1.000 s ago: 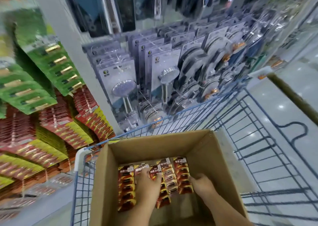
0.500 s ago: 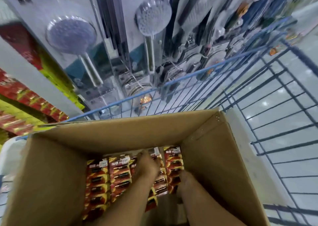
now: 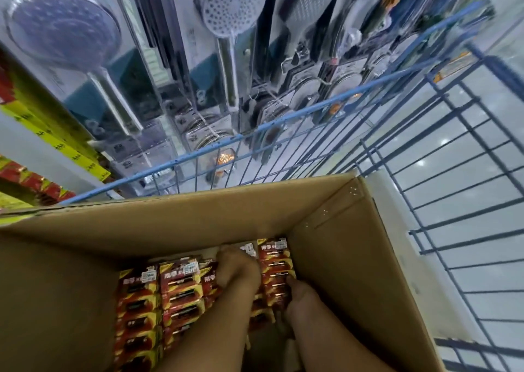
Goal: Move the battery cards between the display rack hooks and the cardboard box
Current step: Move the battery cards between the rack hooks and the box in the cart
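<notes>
I've leaned in closer over the cardboard box (image 3: 175, 224) since a moment ago, and both my hands have pushed toward its far wall, so I reckon I'm gathering up a bundle of battery cards (image 3: 181, 289) to lift out toward the hooks. My left hand (image 3: 236, 268) lies on top of the middle row of cards near the far wall, fingers bent down over the top edge, though whether they truly pinch a card I can't tell. My right hand (image 3: 302, 293) sits just right of it against the rightmost row, its fingers hidden.
</notes>
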Action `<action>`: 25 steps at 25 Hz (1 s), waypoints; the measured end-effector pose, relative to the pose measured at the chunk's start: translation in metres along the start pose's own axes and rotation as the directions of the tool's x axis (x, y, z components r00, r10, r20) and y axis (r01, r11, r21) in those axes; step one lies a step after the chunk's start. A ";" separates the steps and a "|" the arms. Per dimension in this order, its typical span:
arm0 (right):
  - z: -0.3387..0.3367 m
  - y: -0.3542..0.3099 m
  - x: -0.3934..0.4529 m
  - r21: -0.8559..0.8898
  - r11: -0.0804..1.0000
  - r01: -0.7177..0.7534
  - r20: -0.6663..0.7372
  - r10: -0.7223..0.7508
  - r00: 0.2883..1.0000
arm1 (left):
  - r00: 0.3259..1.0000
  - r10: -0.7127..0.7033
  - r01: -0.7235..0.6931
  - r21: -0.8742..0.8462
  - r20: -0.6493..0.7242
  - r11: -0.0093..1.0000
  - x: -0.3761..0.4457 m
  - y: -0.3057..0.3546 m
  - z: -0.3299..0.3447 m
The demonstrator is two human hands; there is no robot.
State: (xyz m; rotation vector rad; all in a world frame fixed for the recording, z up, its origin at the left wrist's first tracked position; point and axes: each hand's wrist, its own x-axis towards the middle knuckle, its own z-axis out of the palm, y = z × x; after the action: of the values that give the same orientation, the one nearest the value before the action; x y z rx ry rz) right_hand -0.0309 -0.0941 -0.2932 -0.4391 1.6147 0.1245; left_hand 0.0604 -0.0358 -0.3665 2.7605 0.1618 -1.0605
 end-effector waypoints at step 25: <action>-0.072 0.002 -0.135 -0.316 0.924 0.217 0.206 -0.157 0.966 | 0.979 0.201 -0.188 -0.455 -0.020 0.870 -0.085 -0.074 -0.069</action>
State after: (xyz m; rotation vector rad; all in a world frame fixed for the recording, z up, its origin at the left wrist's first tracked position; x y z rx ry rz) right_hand -0.0944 -0.0890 -0.1543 -0.8228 1.3696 0.2889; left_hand 0.0305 0.0480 -0.2689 2.2817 0.1074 -0.8744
